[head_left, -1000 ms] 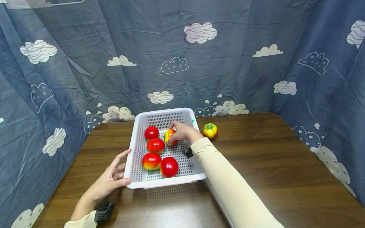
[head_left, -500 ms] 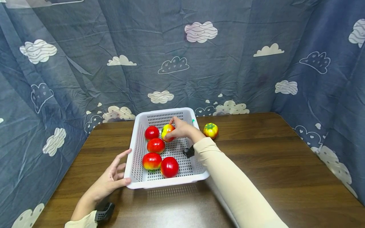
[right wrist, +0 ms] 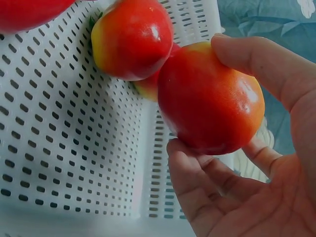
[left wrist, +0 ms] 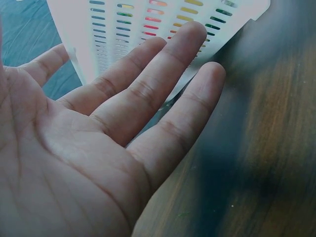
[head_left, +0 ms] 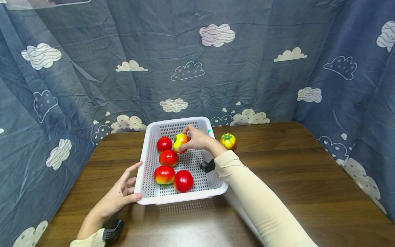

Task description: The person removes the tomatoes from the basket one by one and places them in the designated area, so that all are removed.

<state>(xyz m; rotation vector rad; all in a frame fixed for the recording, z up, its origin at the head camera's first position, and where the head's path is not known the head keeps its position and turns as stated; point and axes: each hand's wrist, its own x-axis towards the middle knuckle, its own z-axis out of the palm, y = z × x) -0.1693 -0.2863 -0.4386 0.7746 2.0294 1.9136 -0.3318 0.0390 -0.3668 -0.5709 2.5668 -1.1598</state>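
Observation:
My right hand (head_left: 200,140) pinches a red and yellow toy-like tomato (right wrist: 210,98) between thumb and fingertips, inside the white slotted basket (head_left: 188,198). In the right wrist view this tomato partly covers another behind it, and a tomato with a bit of green leaf (right wrist: 133,39) lies close by. Several red tomatoes rest in the basket, including a round one at the front (head_left: 183,181) and one at the back left (head_left: 164,144). My left hand (head_left: 118,192) touches the basket's left side with fairly straight fingers; its palm (left wrist: 74,163) faces the wall in the left wrist view.
One more yellow-red tomato (head_left: 228,141) with a green star-shaped top sits on the wooden table (head_left: 293,164), right of the basket. A blue cloud-patterned curtain (head_left: 154,51) hangs behind the table and along both sides.
My right hand has moved the gripped tomato a little left and toward the back in the basket, turning its yellow side into view. The left hand and the other tomatoes have stayed put.

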